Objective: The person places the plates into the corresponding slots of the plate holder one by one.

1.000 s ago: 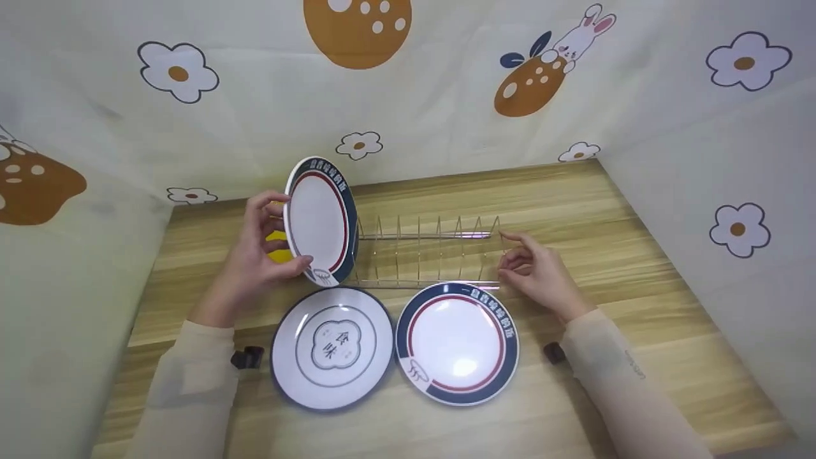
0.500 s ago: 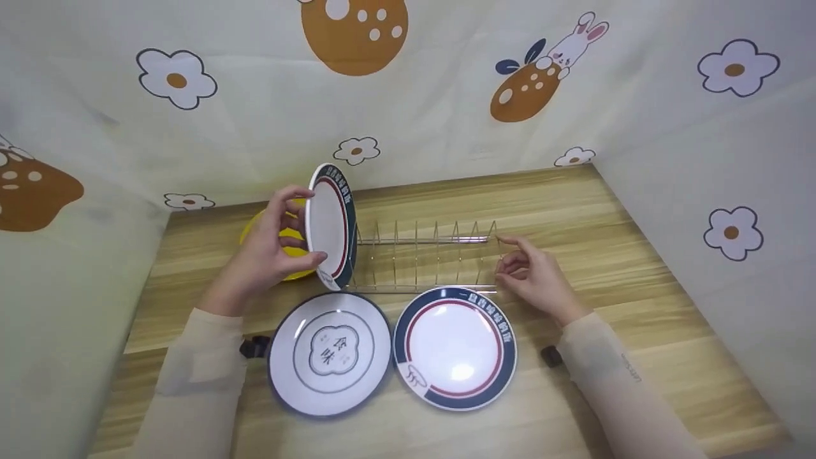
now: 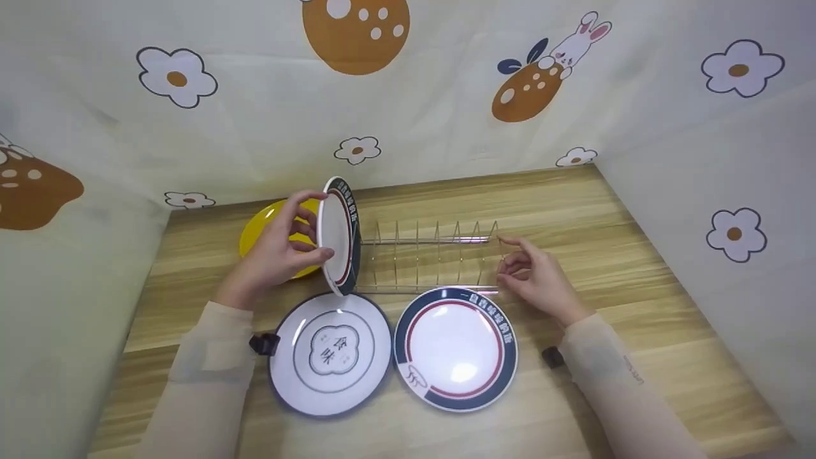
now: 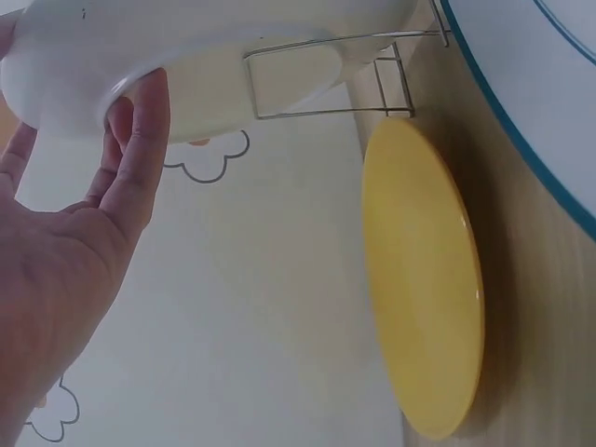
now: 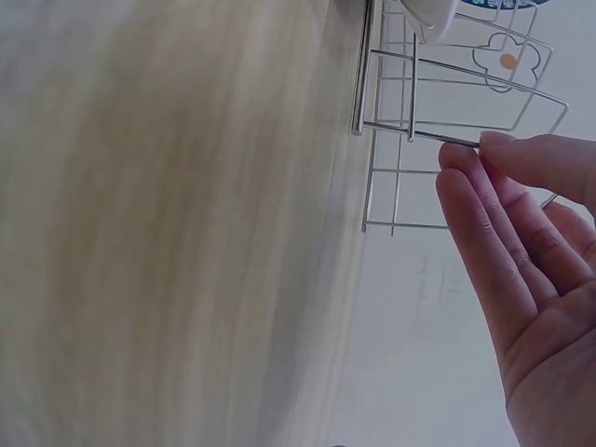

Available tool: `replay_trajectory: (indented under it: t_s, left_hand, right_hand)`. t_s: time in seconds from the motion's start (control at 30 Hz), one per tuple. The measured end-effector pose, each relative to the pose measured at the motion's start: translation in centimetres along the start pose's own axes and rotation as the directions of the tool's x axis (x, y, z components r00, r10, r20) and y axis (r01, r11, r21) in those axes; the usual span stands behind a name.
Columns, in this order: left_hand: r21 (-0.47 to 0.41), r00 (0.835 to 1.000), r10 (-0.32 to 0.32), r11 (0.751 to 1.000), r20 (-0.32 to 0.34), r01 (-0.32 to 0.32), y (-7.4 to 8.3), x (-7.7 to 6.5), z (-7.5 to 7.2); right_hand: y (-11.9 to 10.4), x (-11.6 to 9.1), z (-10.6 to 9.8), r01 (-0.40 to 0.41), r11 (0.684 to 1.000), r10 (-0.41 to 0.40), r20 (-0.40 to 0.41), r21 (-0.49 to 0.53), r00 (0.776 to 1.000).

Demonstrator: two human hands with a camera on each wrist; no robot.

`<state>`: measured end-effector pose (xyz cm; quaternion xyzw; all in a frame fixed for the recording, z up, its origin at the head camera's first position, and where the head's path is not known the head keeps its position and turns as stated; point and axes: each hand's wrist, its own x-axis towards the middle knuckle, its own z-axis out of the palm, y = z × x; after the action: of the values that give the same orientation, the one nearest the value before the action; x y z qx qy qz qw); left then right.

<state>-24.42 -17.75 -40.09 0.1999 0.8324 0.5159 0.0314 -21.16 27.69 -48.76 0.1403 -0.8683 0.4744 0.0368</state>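
My left hand (image 3: 280,245) grips a white plate with a navy and red rim (image 3: 338,236) by its left edge, thumb on the front and fingers behind. This plate stands nearly upright at the left end of a wire dish rack (image 3: 456,240); whether it rests in a slot I cannot tell. In the left wrist view, the held plate's white underside (image 4: 214,23) covers part of the rack. My right hand (image 3: 542,277) pinches the rack's right end wire, which the right wrist view shows between thumb and fingertips (image 5: 456,158).
A yellow plate (image 3: 258,233) lies behind my left hand. In front of the rack lie a white plate with a thin blue rim (image 3: 331,389) and a second navy-and-red-rimmed plate (image 3: 456,347), side by side. A patterned cloth (image 3: 440,115) hangs behind the wooden table (image 3: 637,357).
My left hand has carried the navy-rimmed plate rightward and slightly down, turning it more edge-on, at the rack's left end. More of the yellow plate shows. My right hand keeps its place on the rack.
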Motion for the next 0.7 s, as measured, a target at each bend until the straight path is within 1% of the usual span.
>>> replay_trajectory:
  t_s: [0.17, 0.47, 0.7]
  left_hand:
    - [-0.002, 1.0, -0.012, 1.0, -0.009, 0.012, -0.41, 0.23, 0.1]
    - [-0.041, 0.999, -0.037, 0.998, 0.005, 0.037, -0.68, 0.96, 0.01]
    - [-0.068, 0.999, -0.042, 0.997, 0.007, 0.043, -0.88, 0.93, 0.18]
  right_hand:
    - [-0.01, -0.03, -0.09, -0.015, 1.0, 0.015, 0.011, 0.003, 1.0]
    - [-0.04, -0.06, -0.13, -0.032, 0.999, 0.031, 0.015, 0.009, 0.999]
    - [-0.02, -0.07, -0.05, -0.018, 1.0, 0.018, 0.012, 0.019, 1.0]
